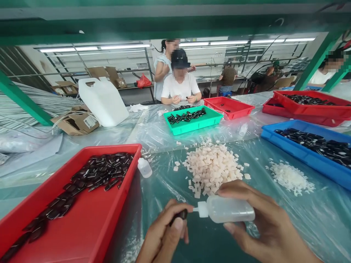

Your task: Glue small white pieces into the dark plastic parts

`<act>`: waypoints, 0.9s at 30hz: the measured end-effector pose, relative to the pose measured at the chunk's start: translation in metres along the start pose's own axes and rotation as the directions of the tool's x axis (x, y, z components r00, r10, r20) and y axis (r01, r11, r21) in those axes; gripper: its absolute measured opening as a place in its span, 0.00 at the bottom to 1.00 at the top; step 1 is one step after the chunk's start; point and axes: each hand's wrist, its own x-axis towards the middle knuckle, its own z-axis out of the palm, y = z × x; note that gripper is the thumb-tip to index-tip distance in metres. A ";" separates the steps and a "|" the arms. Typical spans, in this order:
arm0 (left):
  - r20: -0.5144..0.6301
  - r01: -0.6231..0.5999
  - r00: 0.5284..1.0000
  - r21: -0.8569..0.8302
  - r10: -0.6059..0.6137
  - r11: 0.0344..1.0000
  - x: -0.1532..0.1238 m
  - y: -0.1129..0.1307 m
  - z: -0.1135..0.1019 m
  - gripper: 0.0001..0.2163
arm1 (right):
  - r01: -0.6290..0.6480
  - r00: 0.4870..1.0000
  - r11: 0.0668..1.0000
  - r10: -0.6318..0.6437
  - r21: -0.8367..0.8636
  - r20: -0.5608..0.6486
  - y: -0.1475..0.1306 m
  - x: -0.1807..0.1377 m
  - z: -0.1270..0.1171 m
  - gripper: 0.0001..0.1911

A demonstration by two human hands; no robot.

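Note:
My left hand pinches a small black part between thumb and fingers. In my right hand lies a clear squeeze bottle, held sideways, its white nozzle touching the black part. Just beyond my hands sits a heap of small pale pieces on the plastic-covered table. To the left stands a red tray holding several black parts.
A small white bottle lies by the red tray. A blue tray of black parts and a smaller white pile are at right. Green and red trays, a white jug and seated people lie farther back.

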 end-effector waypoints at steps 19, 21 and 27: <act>-0.161 -0.064 0.986 -0.066 0.052 0.996 -0.004 0.014 0.007 0.06 | 0.161 0.986 0.985 -0.159 -0.059 0.048 -0.005 -0.004 -0.001 0.21; -0.157 -0.063 0.986 -0.077 0.050 0.995 -0.004 0.014 0.008 0.06 | 0.163 0.985 0.985 -0.159 -0.053 0.071 -0.004 -0.008 -0.001 0.21; -0.165 -0.058 0.985 -0.021 0.054 0.998 -0.005 0.015 0.008 0.06 | 0.131 0.991 0.991 -0.129 -0.029 0.040 -0.007 -0.017 0.006 0.23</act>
